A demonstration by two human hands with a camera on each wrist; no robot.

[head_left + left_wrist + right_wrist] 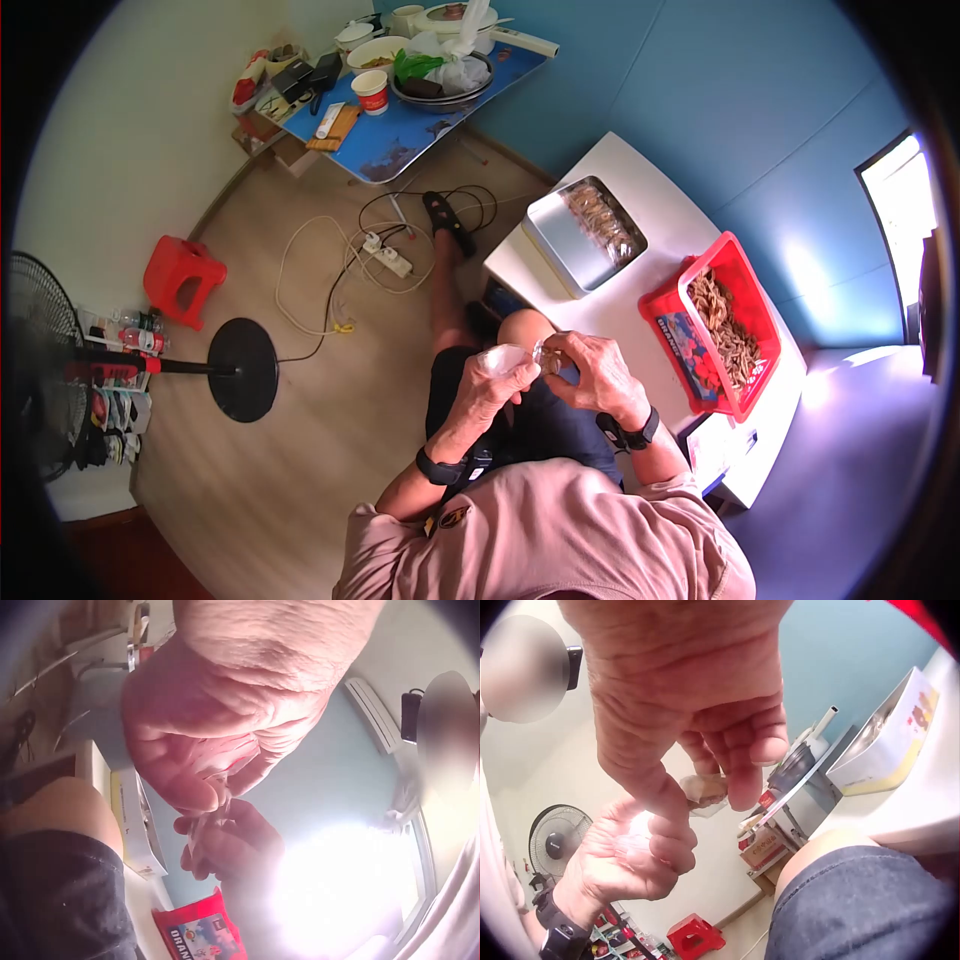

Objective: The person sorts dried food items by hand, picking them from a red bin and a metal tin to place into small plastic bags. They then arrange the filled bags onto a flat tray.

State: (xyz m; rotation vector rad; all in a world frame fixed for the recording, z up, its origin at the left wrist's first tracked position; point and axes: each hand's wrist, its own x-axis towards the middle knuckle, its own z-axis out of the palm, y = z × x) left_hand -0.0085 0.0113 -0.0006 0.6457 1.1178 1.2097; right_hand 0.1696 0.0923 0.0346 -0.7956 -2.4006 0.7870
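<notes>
Both hands meet above the person's lap in the head view. My left hand [488, 388] holds thin clear plastic [232, 754] in its curled palm, thumb pressed against the fingers. My right hand [600, 372] pinches a small clear plastic bag [705, 792] with something brownish inside, right at the left fingertips. To the right, a red basket [652, 310] holds many brown, dried, stick-like pieces [722, 325]. Beside it on the white table [625, 165], an open metal tin [565, 250] contains several clear-wrapped brown pieces [605, 222].
A blue folding table [365, 150] at the back carries bowls, a paper cup [370, 92] and bags. On the floor are a power strip [388, 255] with loose cables, a red stool [183, 280] and a standing fan [242, 370]. A blue wall borders the right side.
</notes>
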